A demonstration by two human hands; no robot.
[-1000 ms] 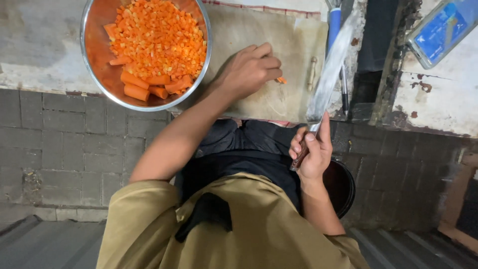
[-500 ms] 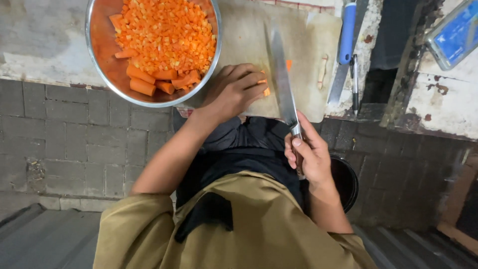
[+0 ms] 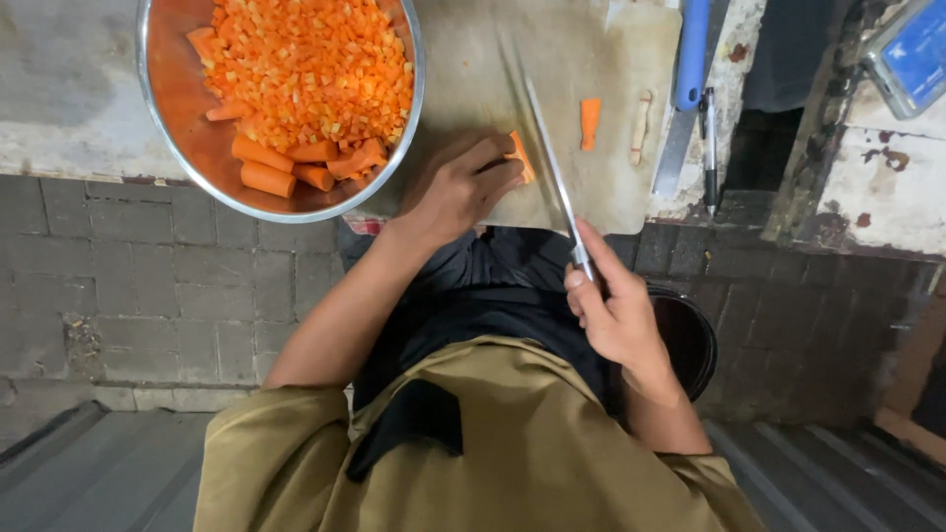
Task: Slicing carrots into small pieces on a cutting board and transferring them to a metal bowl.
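Orange carrot piece (image 3: 520,158) lies on the pale cutting board (image 3: 591,79), pinned under the curled fingers of the left hand (image 3: 458,187). Just beside it, the right hand (image 3: 616,310) is wrapped tight around the handle of a knife (image 3: 547,158), whose blade rests against the piece. A steel bowl (image 3: 168,138) of diced carrot sits on the counter (image 3: 59,89) to the left; another carrot strip (image 3: 589,121) lies further right.

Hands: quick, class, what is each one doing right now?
Left hand: closed on a carrot piece on the cutting board.
Right hand: closed around the knife.
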